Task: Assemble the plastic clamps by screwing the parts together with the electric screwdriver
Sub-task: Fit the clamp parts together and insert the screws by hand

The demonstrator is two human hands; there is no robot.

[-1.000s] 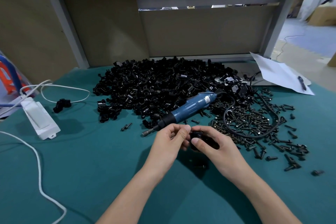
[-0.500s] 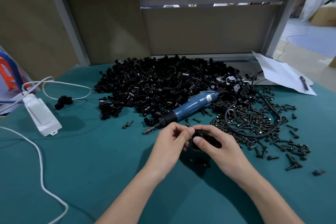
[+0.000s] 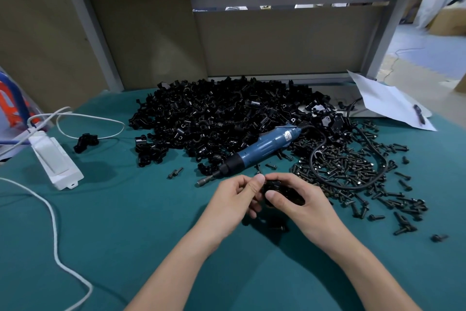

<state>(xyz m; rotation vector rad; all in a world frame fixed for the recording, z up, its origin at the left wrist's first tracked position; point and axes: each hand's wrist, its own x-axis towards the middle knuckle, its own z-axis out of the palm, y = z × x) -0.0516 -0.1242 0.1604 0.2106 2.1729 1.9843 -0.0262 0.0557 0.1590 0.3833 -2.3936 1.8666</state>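
Observation:
My right hand (image 3: 297,199) grips a black plastic clamp (image 3: 280,191) just above the green table. My left hand (image 3: 237,197) meets it from the left, thumb and forefinger pinching at the clamp's top edge; whatever small part they hold is hidden. The blue electric screwdriver (image 3: 262,146) lies unheld just beyond my hands, bit pointing left. A big heap of black clamp parts (image 3: 216,119) fills the back of the table. Loose black screws (image 3: 353,172) are scattered to the right.
The screwdriver's black cable (image 3: 348,184) loops through the screws. A white power adapter (image 3: 55,159) with white cords lies at left, one assembled clamp (image 3: 85,141) near it. White paper with a pen (image 3: 393,106) sits at back right. A small black part (image 3: 277,226) lies under my hands.
Both hands stay together on the clamp with only slight finger shifts; the view has drifted a little.

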